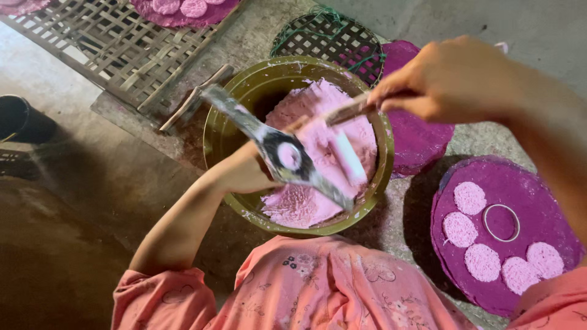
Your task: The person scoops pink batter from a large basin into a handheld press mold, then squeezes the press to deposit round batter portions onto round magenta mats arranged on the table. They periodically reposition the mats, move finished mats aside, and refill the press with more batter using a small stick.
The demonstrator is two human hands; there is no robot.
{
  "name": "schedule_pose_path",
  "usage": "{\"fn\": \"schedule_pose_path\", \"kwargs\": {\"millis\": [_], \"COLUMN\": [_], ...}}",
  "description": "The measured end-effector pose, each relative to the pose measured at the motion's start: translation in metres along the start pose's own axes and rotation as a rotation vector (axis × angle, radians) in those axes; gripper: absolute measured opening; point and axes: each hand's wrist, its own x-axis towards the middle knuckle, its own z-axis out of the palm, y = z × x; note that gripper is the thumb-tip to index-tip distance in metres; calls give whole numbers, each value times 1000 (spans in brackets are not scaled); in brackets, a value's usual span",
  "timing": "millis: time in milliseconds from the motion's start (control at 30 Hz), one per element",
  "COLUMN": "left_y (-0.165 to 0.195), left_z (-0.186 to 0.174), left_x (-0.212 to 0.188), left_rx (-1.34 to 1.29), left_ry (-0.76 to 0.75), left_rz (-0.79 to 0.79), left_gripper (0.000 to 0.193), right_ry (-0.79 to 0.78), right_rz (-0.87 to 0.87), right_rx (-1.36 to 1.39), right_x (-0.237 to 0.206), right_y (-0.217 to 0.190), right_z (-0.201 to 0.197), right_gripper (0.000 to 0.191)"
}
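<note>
1. Left hand (244, 171) grips the metal mould (278, 150) over the bowl (226, 104).
2. Right hand (446, 79) grips the scraper (342, 131) handle, above the bowl.
3. Pink paste (306, 201) inside looks soft and sticky; hold the tools by their handles.

The round olive-green bowl (215, 131) looks like glazed or plastic ware, its rim faintly glossy under dried smears. Inside lies pale pink paste (306, 205), matt and grainy. The flat grey metal strip mould with a round hole (278, 146) shines dully where bare. The wooden-handled pink-coated scraper (342, 131) looks rough and caked. The round purple cloth-covered mat (538, 201) is matt and fuzzy, bearing crumbly pink discs (483, 261) and a thin smooth metal ring (501, 222). The woven bamboo lattice tray (116, 43) looks dry, splintery.
</note>
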Motion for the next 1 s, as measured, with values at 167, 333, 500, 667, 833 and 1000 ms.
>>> {"fn": "schedule_pose_path", "kwargs": {"millis": [167, 333, 500, 667, 833, 1000], "left_y": [9, 15, 6, -9, -17, -24], "left_z": [0, 19, 27, -6, 11, 18], "left_x": [-4, 8, 8, -13, -7, 11], "left_rx": [430, 528, 300, 165, 885, 900], "left_ry": [308, 481, 350, 680, 935, 910], "left_rz": [54, 43, -95, -204, -28, -60], "left_gripper": [86, 85, 34, 44, 56, 46], "right_ry": [-112, -159, 268, 527, 200, 416], "right_rz": [122, -98, -429, -223, 66, -112], "right_rx": [113, 71, -371, -259, 304, 952], "right_x": [-2, 34, 20, -36, 4, 26], "right_y": [1, -36, -95, -58, -47, -90], "right_z": [-13, 34, 84, 70, 124, 200], "right_gripper": [30, 23, 14, 30, 34, 44]}}
